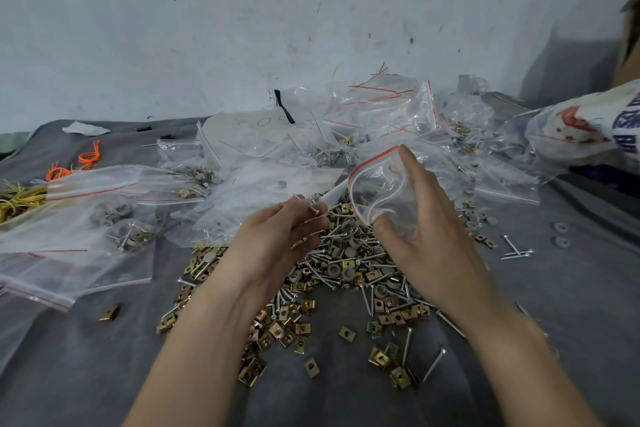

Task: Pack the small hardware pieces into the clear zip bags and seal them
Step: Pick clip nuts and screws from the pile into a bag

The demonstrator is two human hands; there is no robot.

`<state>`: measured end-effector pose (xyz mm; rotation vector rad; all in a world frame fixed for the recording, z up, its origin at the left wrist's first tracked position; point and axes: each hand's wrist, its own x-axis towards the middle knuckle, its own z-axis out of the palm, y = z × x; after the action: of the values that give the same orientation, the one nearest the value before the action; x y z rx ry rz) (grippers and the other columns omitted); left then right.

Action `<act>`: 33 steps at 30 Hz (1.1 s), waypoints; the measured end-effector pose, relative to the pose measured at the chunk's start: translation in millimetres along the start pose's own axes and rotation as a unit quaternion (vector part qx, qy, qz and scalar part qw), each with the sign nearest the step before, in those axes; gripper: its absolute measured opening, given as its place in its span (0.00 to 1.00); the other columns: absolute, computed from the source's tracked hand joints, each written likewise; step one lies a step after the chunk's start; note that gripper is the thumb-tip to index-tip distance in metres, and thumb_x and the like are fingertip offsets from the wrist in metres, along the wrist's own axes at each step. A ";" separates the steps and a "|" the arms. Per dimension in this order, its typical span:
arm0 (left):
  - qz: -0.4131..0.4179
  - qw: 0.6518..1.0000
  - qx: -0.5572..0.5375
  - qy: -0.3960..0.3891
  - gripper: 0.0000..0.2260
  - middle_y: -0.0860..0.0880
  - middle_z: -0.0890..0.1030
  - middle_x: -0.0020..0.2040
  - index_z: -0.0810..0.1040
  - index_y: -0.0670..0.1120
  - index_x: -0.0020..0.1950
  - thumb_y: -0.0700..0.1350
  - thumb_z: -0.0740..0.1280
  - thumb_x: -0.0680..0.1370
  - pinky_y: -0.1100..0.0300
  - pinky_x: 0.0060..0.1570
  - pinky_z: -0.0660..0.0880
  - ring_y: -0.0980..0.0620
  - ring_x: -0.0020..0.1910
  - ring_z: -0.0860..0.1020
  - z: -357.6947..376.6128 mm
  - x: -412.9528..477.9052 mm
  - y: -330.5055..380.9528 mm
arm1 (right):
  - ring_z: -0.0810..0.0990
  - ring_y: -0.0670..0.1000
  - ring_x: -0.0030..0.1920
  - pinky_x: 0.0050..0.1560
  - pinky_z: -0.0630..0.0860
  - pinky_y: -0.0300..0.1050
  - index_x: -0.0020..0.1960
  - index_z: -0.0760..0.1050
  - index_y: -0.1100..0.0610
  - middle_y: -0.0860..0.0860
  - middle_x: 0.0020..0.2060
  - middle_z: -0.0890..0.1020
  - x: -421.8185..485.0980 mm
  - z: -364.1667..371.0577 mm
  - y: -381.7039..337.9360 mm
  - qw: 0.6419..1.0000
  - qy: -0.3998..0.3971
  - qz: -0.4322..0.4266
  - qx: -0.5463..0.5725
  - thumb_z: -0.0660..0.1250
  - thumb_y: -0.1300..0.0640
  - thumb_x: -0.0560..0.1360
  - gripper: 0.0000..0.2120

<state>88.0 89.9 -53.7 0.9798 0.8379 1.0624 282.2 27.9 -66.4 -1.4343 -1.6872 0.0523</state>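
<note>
A pile of loose hardware (346,274) lies on the grey cloth: silver screws, brass square clips and grey round washers. My left hand (280,239) hovers over the pile and grips a few silver screws between curled fingers. My right hand (419,225) holds a clear zip bag (377,184) with a red-lined mouth, thumb inside the opening and fingers behind it, so the mouth stays wide. The bag's mouth faces my left hand, a short gap apart.
Several filled and empty clear zip bags (86,218) are heaped at the left and along the back by the wall. Orange ties (88,158) and yellow bands (17,198) lie far left. A large printed sack (588,121) sits at the right. Stray screws (516,251) lie right.
</note>
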 end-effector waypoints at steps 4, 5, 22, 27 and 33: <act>-0.011 1.000 -0.011 0.016 0.06 0.49 0.81 0.37 0.79 0.44 0.44 0.43 0.68 0.79 0.60 0.37 0.78 0.53 0.36 0.80 -0.6 1.0 -0.6 | 0.56 0.29 0.68 0.67 0.52 0.28 0.82 0.48 0.45 0.24 0.66 0.57 -0.1 0.5 2.1 1.000 0.003 -0.006 -0.001 0.62 0.47 0.80 0.36; -0.012 1.000 -0.009 0.019 0.05 0.49 0.80 0.36 0.79 0.44 0.44 0.43 0.67 0.79 0.60 0.36 0.77 0.54 0.34 0.80 -0.2 0.7 -0.5 | 0.54 0.26 0.67 0.67 0.51 0.25 0.82 0.48 0.45 0.20 0.65 0.54 0.0 0.6 2.9 1.000 0.005 -0.007 -0.001 0.63 0.47 0.80 0.36; -0.009 1.000 -0.017 0.007 0.07 0.48 0.85 0.45 0.79 0.44 0.55 0.42 0.61 0.83 0.58 0.46 0.75 0.53 0.40 0.83 0.0 0.4 -3.1 | 0.59 0.34 0.70 0.67 0.51 0.24 0.82 0.50 0.47 0.32 0.68 0.60 0.4 -1.5 1.0 1.000 0.011 -0.004 0.006 0.63 0.49 0.80 0.35; 0.001 1.000 -0.022 0.000 0.08 0.51 0.82 0.39 0.80 0.44 0.56 0.41 0.62 0.82 0.59 0.46 0.74 0.55 0.38 0.81 0.5 -0.7 -3.0 | 0.59 0.34 0.69 0.67 0.50 0.23 0.82 0.50 0.48 0.33 0.67 0.60 0.3 -1.3 1.1 1.000 0.015 -0.006 0.000 0.63 0.49 0.80 0.35; 0.026 0.999 -0.014 0.020 0.08 0.52 0.80 0.38 0.81 0.45 0.55 0.40 0.63 0.82 0.61 0.43 0.74 0.57 0.37 0.79 0.3 0.4 -3.3 | 0.58 0.34 0.70 0.67 0.50 0.23 0.82 0.50 0.48 0.33 0.69 0.60 0.5 -1.4 1.0 1.000 0.014 -0.006 -0.003 0.63 0.48 0.80 0.35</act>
<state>89.4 89.6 -56.7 0.9642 0.8315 1.1385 283.9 28.0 -65.9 -1.4223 -1.6740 0.0201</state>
